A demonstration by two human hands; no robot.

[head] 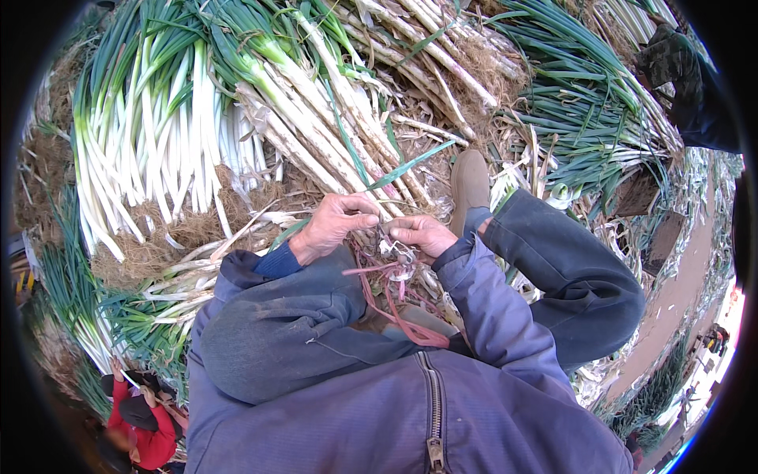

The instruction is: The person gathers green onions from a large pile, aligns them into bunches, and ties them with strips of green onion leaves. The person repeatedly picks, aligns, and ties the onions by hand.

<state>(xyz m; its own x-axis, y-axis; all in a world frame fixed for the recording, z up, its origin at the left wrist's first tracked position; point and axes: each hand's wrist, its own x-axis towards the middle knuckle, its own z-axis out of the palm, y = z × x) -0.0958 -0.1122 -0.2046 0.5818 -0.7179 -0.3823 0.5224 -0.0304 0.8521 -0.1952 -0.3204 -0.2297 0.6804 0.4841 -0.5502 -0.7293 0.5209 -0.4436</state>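
My left hand [340, 225] and my right hand [421, 234] meet between my knees, thumbs and forefingers pinching a thin, dark strip whose kind I cannot tell. Below them hangs a tangle of pink plastic ties [394, 296], with whitish scraps caught in it. Just beyond my hands lies a bunch of unpeeled long green onions [314, 136] with dirty stalks. A green tie [408, 166] sticks out across its lower end. To the left of this bunch, peeled white green onions [160, 142] lie in a broad heap, roots towards me.
More unpeeled stalks [432, 65] lie ahead, and a leafy green pile [592, 101] is at the upper right beside another person [681, 83]. My shoe [469, 183] rests on husk litter. A person in red [142, 420] works at the lower left.
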